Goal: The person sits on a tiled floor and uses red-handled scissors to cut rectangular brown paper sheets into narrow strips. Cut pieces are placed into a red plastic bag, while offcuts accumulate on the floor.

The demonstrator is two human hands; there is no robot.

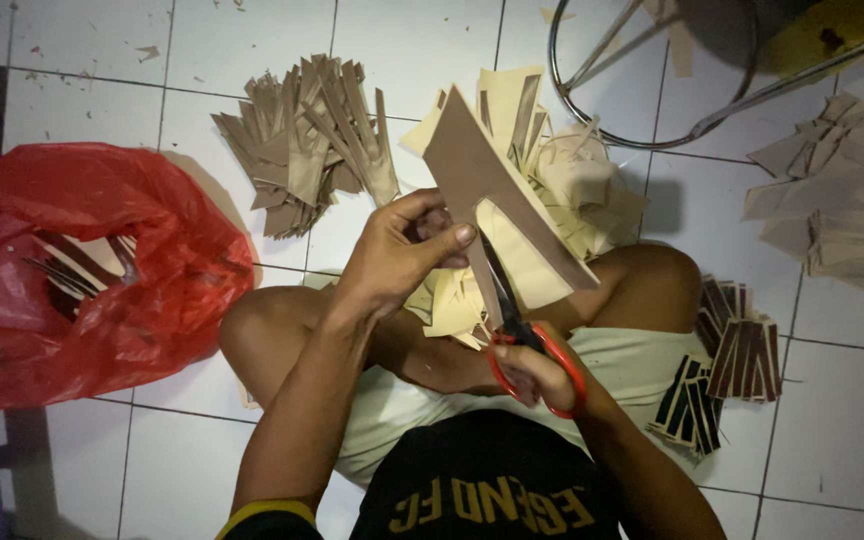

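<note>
Left hand (397, 250) pinches brown cardboard piece (497, 195) upright over lap. Right hand (542, 375) clenched in red-handled scissors (527, 345), blades biting cardboard's lower edge. Red plastic bag (92, 270) at left on tiled floor (832, 420), mouth open, thin dark strips (77, 268) inside. Brown cut pieces pile (312, 140) beyond bag.

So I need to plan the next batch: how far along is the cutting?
Done: a pile of brown cut strips and dark stacks lie on the floor. In hand: the left hand holds a brown sheet while the right hand cuts with red scissors. Left: uncut cream pieces behind it.
</note>
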